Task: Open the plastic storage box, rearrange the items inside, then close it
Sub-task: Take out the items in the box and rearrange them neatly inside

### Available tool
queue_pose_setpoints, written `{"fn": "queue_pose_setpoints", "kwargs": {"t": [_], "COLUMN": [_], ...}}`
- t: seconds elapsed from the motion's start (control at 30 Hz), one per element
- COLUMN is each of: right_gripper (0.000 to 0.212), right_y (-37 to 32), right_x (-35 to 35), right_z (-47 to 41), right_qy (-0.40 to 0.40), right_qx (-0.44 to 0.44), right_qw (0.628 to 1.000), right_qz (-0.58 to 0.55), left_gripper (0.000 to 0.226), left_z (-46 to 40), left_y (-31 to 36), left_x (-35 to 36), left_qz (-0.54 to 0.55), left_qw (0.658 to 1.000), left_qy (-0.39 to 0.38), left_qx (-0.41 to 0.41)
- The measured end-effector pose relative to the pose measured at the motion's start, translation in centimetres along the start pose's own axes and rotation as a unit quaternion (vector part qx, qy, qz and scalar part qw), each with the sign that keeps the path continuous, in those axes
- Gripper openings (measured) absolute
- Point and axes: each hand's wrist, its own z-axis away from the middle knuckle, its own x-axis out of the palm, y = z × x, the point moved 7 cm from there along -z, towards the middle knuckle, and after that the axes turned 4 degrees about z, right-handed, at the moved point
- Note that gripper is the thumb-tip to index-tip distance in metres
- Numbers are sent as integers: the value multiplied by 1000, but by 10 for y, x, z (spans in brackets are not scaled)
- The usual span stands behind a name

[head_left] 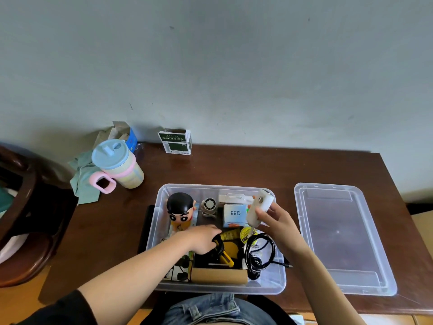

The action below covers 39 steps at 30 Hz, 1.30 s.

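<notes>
Already the clear plastic storage box (161, 221) stands open on the dark wooden worktop (234, 167), right in front of the person, and its lid (342, 235) lies flat on the worktop just to the right of it, apart from the box. So the opening step looks done, and the rearranging is under way. The right hand (278, 221) holds a white handheld device (260, 209) lifted above the right end of the box, its grip wrapped round the lower body of the device. The left hand (201, 238) reaches down into the middle of the box with fingers curled into a bundle of black cable (219, 245); its grip appears to be on that cable, though the fingertips are hidden. Inside the box are also a cartoon boy figurine (180, 209), a small round fan (209, 205), a small blue carton marked Q88 (235, 214), a yellow tube (230, 235), a cardboard box (219, 275) and a second black cable coil (260, 252). Left to do, I judge: settle the items, then fit the lid back on. Farther off stand a pastel cup with a blue lid (117, 165) and a green-and-white carton (175, 141).
</notes>
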Motion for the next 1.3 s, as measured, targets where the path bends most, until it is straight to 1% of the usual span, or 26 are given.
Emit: {"fn": "queue_pose_setpoints", "kwargs": {"t": [0.03,0.1,0.17,0.27,0.33,0.4,0.5,0.6,0.67,0.73,0.83,0.87,0.97,1.03,1.1,1.17,1.2,1.23,1.3], "right_gripper": [21,33,42,43,41,39,39,40,37,32,17,15,20,23,32,38,39,38,35], "right_y": [2,4,4,3,1,-4,-8,-11,-15,-17,-15,-12,8,19,31,45,52,59,69], "right_x": [0,2,4,9,12,15,23,33,35,31,19,20,34,46,59,70,75,79,86], "right_z": [-1,-2,0,2,3,3,1,2,4,4,2,1,0,1,1,1,1,0,0], "right_qy": [1,-10,-31,-51,-41,-33,-39,-62,-67,-38,41,46,-3,-38,-70,-96,-107,-116,-128], "right_qx": [13,31,36,21,-4,-30,-41,-43,-56,-60,-55,-39,46,81,124,187,218,246,283], "right_qw": [1000,996,993,992,994,993,989,990,993,997,990,984,967,955,951,950,949,947,945], "right_qz": [-24,-79,-112,-116,-105,-105,-136,-122,-84,-28,124,171,252,283,275,232,202,169,102], "left_gripper": [54,50,44,35,31,29,34,28,24,21,16,16,18,26,42,56,56,51,32], "left_z": [1,5,10,20,28,34,39,41,43,45,54,58,67,71,74,76,77,77,78], "left_y": [1,4,8,18,24,32,44,50,48,38,19,14,2,-5,-10,-8,-5,-2,2], "left_x": [-2,-9,-15,-21,-23,-25,-26,-35,-43,-48,-57,-59,-58,-58,-58,-54,-52,-52,-54], "left_qz": [-17,-46,-20,119,232,316,397,435,413,371,339,332,260,200,143,59,6,-49,-133], "left_qw": [1000,998,996,987,966,941,908,884,890,903,908,910,937,955,969,980,981,977,959], "left_qy": [16,53,83,97,88,69,53,93,142,188,232,235,223,216,202,188,192,206,250], "left_qx": [-1,2,12,48,71,93,122,141,134,108,86,82,62,40,26,26,29,31,25]}}
